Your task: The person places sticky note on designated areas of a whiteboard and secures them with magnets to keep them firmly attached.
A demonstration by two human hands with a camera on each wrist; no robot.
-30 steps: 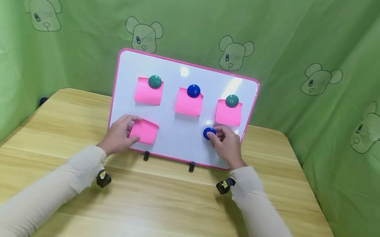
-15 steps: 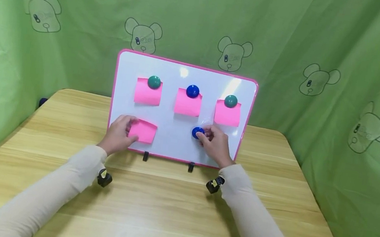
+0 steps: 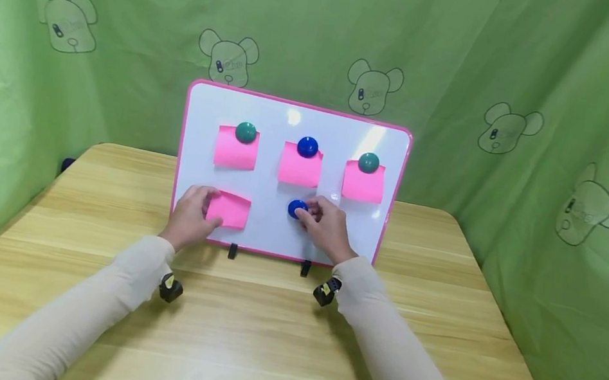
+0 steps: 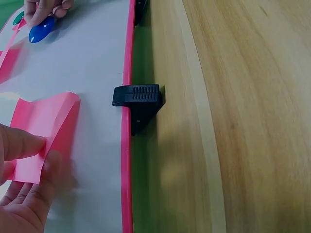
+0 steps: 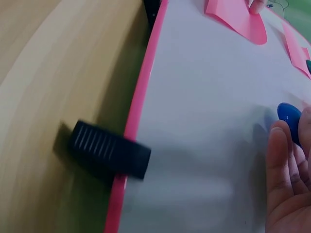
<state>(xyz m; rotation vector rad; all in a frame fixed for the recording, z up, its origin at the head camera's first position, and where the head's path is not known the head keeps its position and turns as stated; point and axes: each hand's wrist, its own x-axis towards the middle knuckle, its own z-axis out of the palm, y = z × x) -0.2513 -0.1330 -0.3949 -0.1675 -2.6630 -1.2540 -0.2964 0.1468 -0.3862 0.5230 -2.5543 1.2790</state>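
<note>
A whiteboard [image 3: 280, 115] with a pink frame stands propped on the table. My left hand [image 3: 191, 216] pinches a pink sticky note [image 3: 230, 211] by its left side at the board's lower left; in the left wrist view the note [image 4: 41, 126] bows out between thumb and fingers. My right hand [image 3: 327, 224] pinches a round blue magnet [image 3: 296, 208] in front of the board's lower middle. Above, three pink notes hang in a row: the left note [image 3: 235, 153] under a green magnet [image 3: 245, 132], the middle note [image 3: 299, 170] under a blue magnet [image 3: 307, 147], the right note [image 3: 363, 185] under a green magnet [image 3: 369, 163].
Two black stand clips [image 3: 233, 251] [image 3: 306, 268] hold the board's bottom edge. The wooden table [image 3: 244, 324] stretches in front of it. A green curtain [image 3: 306, 8] with bear-head drawings hangs behind and at both sides.
My right hand has moved left across the board with the blue magnet, from below the right note to below the middle one. The left hand keeps its pinch on the lower left note.
</note>
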